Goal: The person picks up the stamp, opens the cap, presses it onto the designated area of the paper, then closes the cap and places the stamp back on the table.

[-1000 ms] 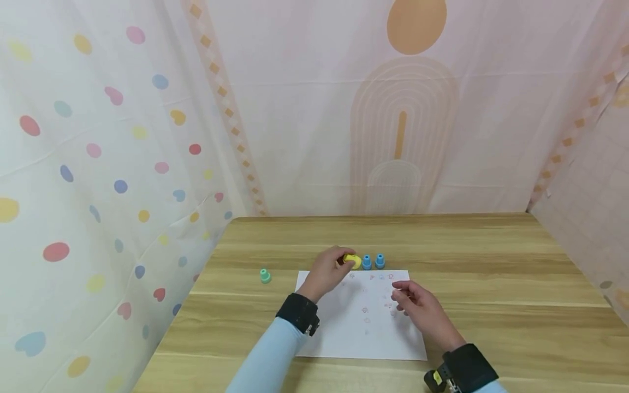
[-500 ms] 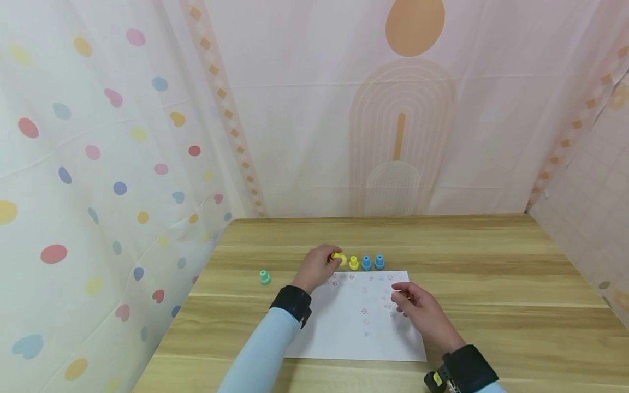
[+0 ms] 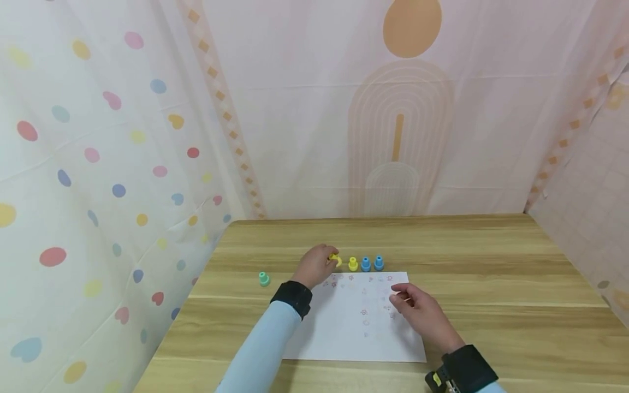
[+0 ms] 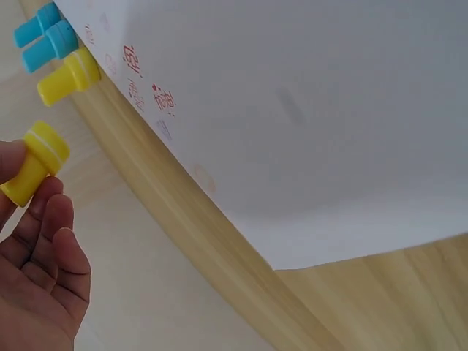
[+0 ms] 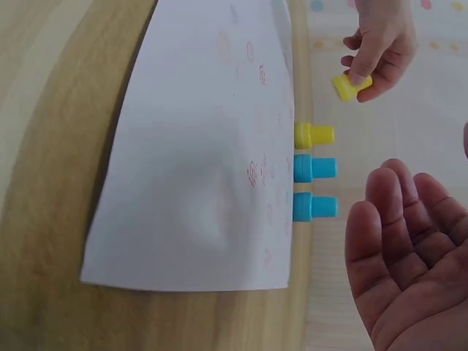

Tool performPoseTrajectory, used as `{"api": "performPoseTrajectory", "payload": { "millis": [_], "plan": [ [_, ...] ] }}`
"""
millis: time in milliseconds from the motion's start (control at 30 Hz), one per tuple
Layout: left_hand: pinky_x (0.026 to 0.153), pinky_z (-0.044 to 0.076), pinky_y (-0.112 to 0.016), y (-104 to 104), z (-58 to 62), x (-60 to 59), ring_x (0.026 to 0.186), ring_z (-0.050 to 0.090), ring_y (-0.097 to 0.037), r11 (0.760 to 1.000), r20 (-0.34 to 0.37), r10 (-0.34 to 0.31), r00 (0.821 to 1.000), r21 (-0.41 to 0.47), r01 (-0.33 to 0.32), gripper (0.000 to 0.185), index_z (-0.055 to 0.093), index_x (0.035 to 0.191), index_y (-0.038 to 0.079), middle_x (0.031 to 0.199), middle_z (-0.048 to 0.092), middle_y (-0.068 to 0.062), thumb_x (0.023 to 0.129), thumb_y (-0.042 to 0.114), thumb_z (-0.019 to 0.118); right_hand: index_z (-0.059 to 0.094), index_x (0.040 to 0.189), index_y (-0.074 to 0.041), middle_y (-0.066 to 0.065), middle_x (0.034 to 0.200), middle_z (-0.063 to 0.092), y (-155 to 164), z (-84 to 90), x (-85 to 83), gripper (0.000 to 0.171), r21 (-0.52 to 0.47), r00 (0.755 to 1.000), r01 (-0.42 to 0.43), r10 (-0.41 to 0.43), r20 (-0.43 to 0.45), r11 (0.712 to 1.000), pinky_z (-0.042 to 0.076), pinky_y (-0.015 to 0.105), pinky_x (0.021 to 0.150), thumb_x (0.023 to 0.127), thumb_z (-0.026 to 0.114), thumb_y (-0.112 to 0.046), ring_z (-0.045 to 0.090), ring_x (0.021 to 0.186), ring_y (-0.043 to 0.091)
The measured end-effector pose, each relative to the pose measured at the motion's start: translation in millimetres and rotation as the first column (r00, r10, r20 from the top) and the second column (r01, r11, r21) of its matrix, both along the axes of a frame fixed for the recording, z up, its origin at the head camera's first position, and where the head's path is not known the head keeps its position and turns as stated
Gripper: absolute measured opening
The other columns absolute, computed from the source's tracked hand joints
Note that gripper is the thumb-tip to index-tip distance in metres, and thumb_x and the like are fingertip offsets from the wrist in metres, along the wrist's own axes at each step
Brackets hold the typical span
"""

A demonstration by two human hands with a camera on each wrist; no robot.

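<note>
My left hand (image 3: 314,266) pinches a yellow stamp (image 4: 45,150) between thumb and fingers, near the paper's far left part. In the left wrist view the stamp is tilted and held apart from the others. Beyond the sheet's far edge, a second yellow stamp (image 3: 353,265) and two blue stamps (image 3: 366,265) stand upright in a row. Over the right side of the white paper (image 3: 344,341) hovers my right hand (image 3: 425,314), fingers loosely bent and holding nothing. Small red and faint printed marks (image 3: 364,313) dot the sheet.
A green stamp (image 3: 264,279) stands alone to the left of the paper. The wooden table (image 3: 491,295) reaches back to a patterned curtain (image 3: 304,136), and a dotted curtain (image 3: 118,245) hangs along its left side.
My left hand has moved left from beside the blue stamps, a yellow stamp in its fingers. Another yellow stamp now shows standing beside the blue ones. The right hand has barely moved.
</note>
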State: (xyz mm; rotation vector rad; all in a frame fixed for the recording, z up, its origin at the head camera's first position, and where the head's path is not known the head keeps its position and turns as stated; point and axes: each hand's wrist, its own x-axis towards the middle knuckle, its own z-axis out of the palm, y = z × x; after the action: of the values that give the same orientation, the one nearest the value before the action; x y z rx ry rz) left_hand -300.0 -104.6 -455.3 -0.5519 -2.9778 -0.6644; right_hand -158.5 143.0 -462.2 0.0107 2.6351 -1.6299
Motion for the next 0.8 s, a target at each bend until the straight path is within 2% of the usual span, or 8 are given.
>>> {"api": "performPoseTrajectory", "payload": {
  "millis": [133,300,500,567,700,800],
  "plan": [
    [0.092,0.052,-0.038,0.8,0.6,-2.5,0.096,0.06,-0.022,0.998,-0.007,-0.005,1.0,-0.057,0.005,0.028,0.066,0.123,0.009,0.116,0.065,-0.01,0.096,0.018,0.067,0.062,0.127,-0.005,0.001,0.1,0.063,-2.3,2.5,1.1,0.037,0.1,1.0,-0.007,0.008,-0.007,0.995,0.048,0.032,0.074,0.098,0.064,-0.027,0.055,0.089,0.018],
    [0.089,0.052,-0.035,2.2,0.7,-3.7,0.09,0.058,-0.021,0.992,-0.022,-0.014,1.0,-0.128,0.011,0.028,0.066,0.122,0.009,0.112,0.066,-0.009,0.095,0.017,0.069,0.062,0.125,-0.005,0.0,0.093,0.061,-5.4,4.4,1.7,0.037,0.194,1.0,-0.025,0.023,0.014,0.981,0.047,0.031,0.065,0.095,0.068,-0.026,0.052,0.079,0.018],
    [0.089,0.053,-0.033,4.3,-1.2,-4.4,0.089,0.059,-0.019,0.982,-0.038,-0.023,0.999,-0.187,0.016,0.027,0.067,0.12,0.01,0.109,0.067,-0.007,0.094,0.016,0.071,0.064,0.12,-0.002,0.002,0.093,0.062,-7.2,6.3,3.4,0.036,0.333,0.997,-0.052,0.067,-0.034,0.942,0.048,0.032,0.063,0.092,0.072,-0.022,0.054,0.075,0.017],
    [0.088,0.053,-0.033,4.8,-2.1,-5.3,0.088,0.059,-0.019,0.981,-0.048,-0.024,0.999,-0.195,0.015,0.027,0.067,0.119,0.01,0.109,0.067,-0.007,0.093,0.015,0.071,0.065,0.117,-0.001,0.004,0.094,0.064,-7.2,6.5,3.4,0.035,0.404,0.994,-0.059,0.089,-0.056,0.913,0.05,0.035,0.066,0.09,0.074,-0.022,0.056,0.077,0.018],
    [0.087,0.053,-0.032,6.4,-5.3,-7.2,0.086,0.059,-0.018,0.976,-0.067,-0.02,0.998,-0.216,0.005,0.027,0.068,0.119,0.011,0.107,0.067,-0.006,0.093,0.016,0.071,0.067,0.111,-0.001,0.009,0.096,0.066,-7.1,6.5,3.1,0.034,0.567,0.985,-0.067,0.145,-0.094,0.821,0.054,0.042,0.075,0.087,0.077,-0.023,0.061,0.082,0.022],
    [0.087,0.053,-0.032,8.9,-7.9,-7.8,0.087,0.059,-0.018,0.973,-0.075,-0.017,0.997,-0.23,0.0,0.027,0.068,0.12,0.011,0.107,0.067,-0.006,0.093,0.016,0.072,0.068,0.108,0.0,0.012,0.096,0.066,-7.5,8.2,3.4,0.035,0.642,0.978,-0.07,0.179,-0.107,0.764,0.054,0.044,0.079,0.085,0.079,-0.023,0.062,0.085,0.025]
  ]
}}
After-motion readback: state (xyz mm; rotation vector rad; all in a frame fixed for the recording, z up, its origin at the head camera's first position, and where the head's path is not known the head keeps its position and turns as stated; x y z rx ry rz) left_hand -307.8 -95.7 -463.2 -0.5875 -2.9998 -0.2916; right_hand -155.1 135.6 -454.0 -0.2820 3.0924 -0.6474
